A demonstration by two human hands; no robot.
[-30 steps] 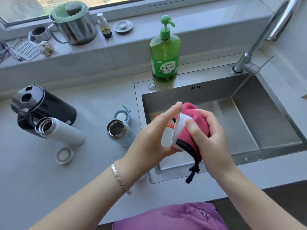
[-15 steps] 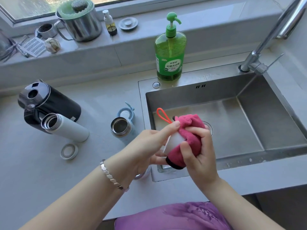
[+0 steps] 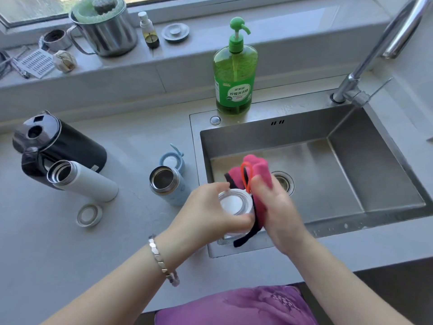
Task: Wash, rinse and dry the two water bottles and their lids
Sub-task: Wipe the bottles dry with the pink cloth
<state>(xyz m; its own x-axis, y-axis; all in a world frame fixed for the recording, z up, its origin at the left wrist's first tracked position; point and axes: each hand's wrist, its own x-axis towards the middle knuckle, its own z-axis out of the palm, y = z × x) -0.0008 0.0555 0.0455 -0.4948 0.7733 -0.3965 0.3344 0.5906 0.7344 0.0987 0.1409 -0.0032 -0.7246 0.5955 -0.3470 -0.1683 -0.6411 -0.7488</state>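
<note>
White lid (image 3: 235,204) sits in the left hand (image 3: 210,211), whose fingers curl round it over the front edge of the sink (image 3: 257,139). The right hand (image 3: 277,209) grips a pink cloth (image 3: 259,167) pressed to its side. The white bottle (image 3: 89,182) and blue bottle (image 3: 169,187) sit open on the table (image 3: 128,231), left of the sink. A blue lid (image 3: 171,161) lies just behind the blue bottle.

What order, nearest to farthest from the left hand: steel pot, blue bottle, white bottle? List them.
1. Blue bottle, just left of the left hand.
2. White bottle, farther left on the counter.
3. Steel pot, back on the windowsill.
</note>
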